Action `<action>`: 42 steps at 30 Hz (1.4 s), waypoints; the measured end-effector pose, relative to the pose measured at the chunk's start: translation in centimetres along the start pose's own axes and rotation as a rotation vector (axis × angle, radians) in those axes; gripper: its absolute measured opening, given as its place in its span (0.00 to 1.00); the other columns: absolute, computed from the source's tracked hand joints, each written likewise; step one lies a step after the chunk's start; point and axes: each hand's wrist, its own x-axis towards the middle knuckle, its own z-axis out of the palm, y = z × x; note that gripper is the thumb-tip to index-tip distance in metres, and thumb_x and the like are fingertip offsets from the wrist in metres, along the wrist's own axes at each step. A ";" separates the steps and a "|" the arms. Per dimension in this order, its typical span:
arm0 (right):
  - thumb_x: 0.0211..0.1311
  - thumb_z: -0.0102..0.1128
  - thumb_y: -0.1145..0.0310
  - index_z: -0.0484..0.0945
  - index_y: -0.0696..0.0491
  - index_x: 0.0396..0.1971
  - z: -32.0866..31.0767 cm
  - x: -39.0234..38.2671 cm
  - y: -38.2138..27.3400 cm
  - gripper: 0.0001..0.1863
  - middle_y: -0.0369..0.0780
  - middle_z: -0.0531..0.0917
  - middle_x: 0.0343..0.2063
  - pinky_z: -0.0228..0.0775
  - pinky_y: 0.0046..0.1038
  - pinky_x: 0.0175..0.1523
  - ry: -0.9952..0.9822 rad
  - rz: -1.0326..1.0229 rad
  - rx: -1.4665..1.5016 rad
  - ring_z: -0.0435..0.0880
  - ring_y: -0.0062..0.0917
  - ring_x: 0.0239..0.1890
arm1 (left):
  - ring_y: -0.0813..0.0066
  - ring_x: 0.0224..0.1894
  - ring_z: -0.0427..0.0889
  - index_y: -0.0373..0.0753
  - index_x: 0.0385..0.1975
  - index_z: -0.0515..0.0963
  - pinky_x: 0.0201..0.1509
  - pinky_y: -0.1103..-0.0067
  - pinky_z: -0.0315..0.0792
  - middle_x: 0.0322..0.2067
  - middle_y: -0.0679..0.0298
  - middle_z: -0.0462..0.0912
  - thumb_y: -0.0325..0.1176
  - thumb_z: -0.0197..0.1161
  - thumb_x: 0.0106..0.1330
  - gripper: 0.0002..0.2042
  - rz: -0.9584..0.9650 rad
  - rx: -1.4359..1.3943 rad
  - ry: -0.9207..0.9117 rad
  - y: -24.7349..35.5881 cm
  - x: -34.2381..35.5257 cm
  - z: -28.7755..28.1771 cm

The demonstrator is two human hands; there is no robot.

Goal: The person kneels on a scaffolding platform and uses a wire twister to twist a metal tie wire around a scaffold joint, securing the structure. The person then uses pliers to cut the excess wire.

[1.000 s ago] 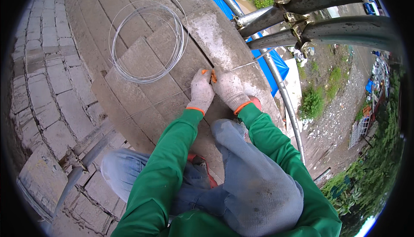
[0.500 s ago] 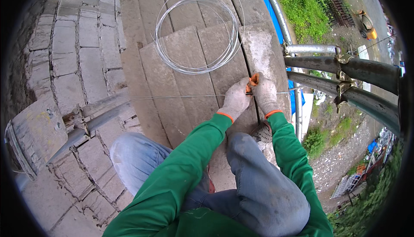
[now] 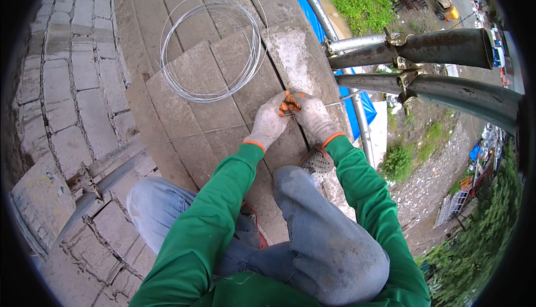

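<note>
Both my hands wear whitish knitted gloves with orange palms and orange cuffs. My left hand [image 3: 268,121] and my right hand [image 3: 314,118] meet over the planks, fingertips pinched together on a thin wire [image 3: 215,130]. The wire runs from the left, through my fingers, to the right side near the scaffold pipes. The exact spot where they grip it is hidden by the gloves. Just beyond my hands lies a loose coil of silvery wire [image 3: 209,99] on the planks. My knees are bent beneath my forearms.
Worn planks [image 3: 184,100] form the platform. Scaffold tubes with clamps [image 3: 409,78] jut out at the right, beside a blue sheet [image 3: 363,109]. A block wall [image 3: 58,84] and a tube with a board [image 3: 42,201] stand left. Far below lie rubble ground and a concrete mixer [image 3: 444,3].
The whole view has swung, so planks, coil and hands sit farther left in the picture. My hands remain together at the wire, with fingertips shifted slightly.
</note>
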 end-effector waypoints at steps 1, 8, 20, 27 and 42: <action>0.67 0.57 0.64 0.83 0.47 0.49 -0.2 -0.4 -0.2 0.14 0.47 0.85 0.44 0.78 0.43 0.51 0.004 -0.018 0.004 0.85 0.45 0.46 | 0.60 0.40 0.85 0.39 0.64 0.73 0.49 0.68 0.82 0.41 0.56 0.85 0.20 0.73 0.54 0.33 0.013 -0.019 0.001 0.1 0.0 0.0; 0.68 0.57 0.58 0.81 0.47 0.52 -1.0 -0.4 -0.5 0.17 0.48 0.86 0.42 0.78 0.44 0.50 -0.039 0.070 -0.057 0.85 0.46 0.46 | 0.77 0.23 0.78 0.35 0.60 0.77 0.28 0.74 0.74 0.29 0.59 0.84 0.32 0.63 0.69 0.20 -0.209 -0.282 -0.131 -0.4 1.8 -0.9; 0.61 0.69 0.58 0.80 0.50 0.53 1.6 -6.9 -2.0 0.21 0.46 0.87 0.41 0.78 0.43 0.52 0.239 0.379 0.272 0.87 0.41 0.45 | 0.76 0.20 0.73 0.34 0.41 0.85 0.25 0.74 0.69 0.24 0.63 0.83 0.38 0.59 0.74 0.14 -0.299 -0.078 -0.052 0.5 2.5 0.1; 0.64 0.65 0.51 0.80 0.53 0.43 4.2 -5.2 -2.5 0.20 0.48 0.86 0.36 0.78 0.48 0.42 0.162 0.438 -0.086 0.87 0.47 0.39 | 0.78 0.23 0.74 0.34 0.45 0.84 0.24 0.77 0.67 0.26 0.64 0.82 0.36 0.61 0.71 0.13 -0.394 -0.114 -0.197 0.3 4.0 -0.3; 0.66 0.59 0.55 0.79 0.49 0.37 3.4 -5.4 -2.9 0.13 0.45 0.86 0.31 0.79 0.48 0.38 0.094 0.345 -0.273 0.88 0.44 0.33 | 0.60 0.41 0.84 0.34 0.62 0.75 0.46 0.70 0.81 0.43 0.51 0.81 0.21 0.73 0.57 0.29 0.101 0.245 -0.135 -1.8 0.7 -0.6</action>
